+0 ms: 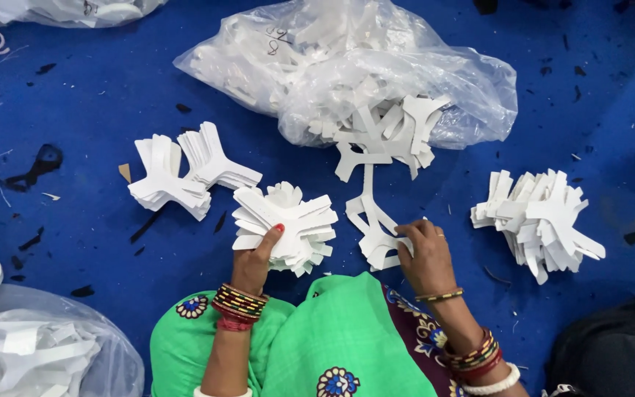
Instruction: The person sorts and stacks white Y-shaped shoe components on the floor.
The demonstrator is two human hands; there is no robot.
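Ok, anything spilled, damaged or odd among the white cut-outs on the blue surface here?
White cut-outs spill from the mouth of the clear plastic bag onto the blue surface, which is littered with small dark scraps. The stacks look fanned but not damaged.

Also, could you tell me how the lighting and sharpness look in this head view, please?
In the head view the light is even and soft, with faint shadows under the white stacks; the clear plastic bag shows mild glare on its folds; the left hand, its fanned stack and the right hand are sharp; the corners look slightly softer.
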